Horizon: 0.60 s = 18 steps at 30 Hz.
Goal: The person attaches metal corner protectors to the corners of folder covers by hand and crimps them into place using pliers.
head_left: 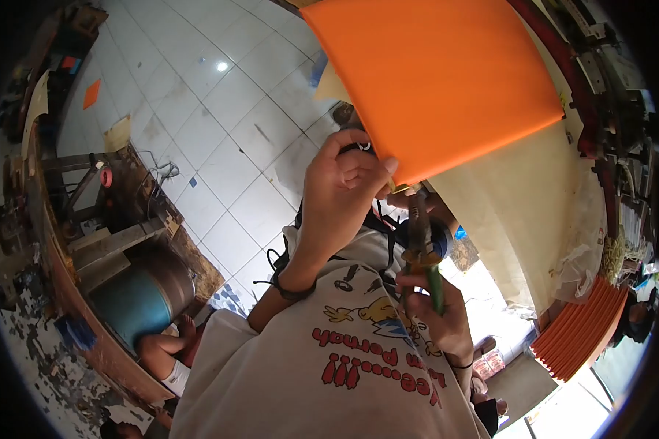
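A flat orange panel (454,80) with a smooth surface fills the upper right, its near corner pointing toward my body. My left hand (340,186) grips that corner, thumb on the top face and fingers curled at the edge. Below the corner, my right hand (441,311) is closed around the green and yellow handles of what look like pliers (419,227). The metal head of the tool points up at the panel's corner, beside a small yellowish strip there. I cannot tell whether the jaws touch the panel.
Tan sheet material (505,212) lies beneath the panel. To the right are a stack of orange folded pieces (580,329) and a clear plastic bag (582,267). A blue-green drum (143,300) lies at left, near a seated person's leg (161,355). White tiles (227,139) cover the floor.
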Motion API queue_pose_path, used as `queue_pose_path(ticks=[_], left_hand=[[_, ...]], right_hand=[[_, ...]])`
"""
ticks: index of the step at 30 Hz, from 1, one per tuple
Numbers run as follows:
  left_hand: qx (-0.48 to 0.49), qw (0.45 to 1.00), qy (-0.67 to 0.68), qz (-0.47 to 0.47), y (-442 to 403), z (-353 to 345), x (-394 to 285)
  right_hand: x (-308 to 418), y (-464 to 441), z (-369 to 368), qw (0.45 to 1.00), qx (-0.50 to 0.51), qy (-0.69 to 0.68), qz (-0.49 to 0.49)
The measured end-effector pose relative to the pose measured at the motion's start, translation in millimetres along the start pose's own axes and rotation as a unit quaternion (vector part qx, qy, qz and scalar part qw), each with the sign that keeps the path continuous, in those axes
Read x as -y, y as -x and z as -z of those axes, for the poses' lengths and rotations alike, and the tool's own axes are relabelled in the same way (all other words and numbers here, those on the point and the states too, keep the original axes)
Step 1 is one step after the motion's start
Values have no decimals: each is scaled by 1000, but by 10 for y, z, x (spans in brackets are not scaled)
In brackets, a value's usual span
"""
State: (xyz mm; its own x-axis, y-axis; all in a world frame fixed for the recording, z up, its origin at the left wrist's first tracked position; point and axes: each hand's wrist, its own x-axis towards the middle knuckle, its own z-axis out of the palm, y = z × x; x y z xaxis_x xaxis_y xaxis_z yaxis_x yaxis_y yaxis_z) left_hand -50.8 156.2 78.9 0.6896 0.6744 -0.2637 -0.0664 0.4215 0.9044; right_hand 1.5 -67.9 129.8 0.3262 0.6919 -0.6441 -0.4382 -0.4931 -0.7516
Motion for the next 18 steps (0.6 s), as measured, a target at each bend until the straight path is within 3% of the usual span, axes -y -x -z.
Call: queue_pose_path(ticks=[3, 6, 18], left_hand=[[1, 1000, -13, 26, -1, 4, -75], [10, 999, 5, 49, 1, 20, -88], [73, 995, 29, 66, -62, 96, -93]], right_hand=[[13, -9, -22, 993, 12, 112, 27], [88, -36, -62, 988, -19, 136, 64], [156, -103, -103, 982, -21, 183, 29]])
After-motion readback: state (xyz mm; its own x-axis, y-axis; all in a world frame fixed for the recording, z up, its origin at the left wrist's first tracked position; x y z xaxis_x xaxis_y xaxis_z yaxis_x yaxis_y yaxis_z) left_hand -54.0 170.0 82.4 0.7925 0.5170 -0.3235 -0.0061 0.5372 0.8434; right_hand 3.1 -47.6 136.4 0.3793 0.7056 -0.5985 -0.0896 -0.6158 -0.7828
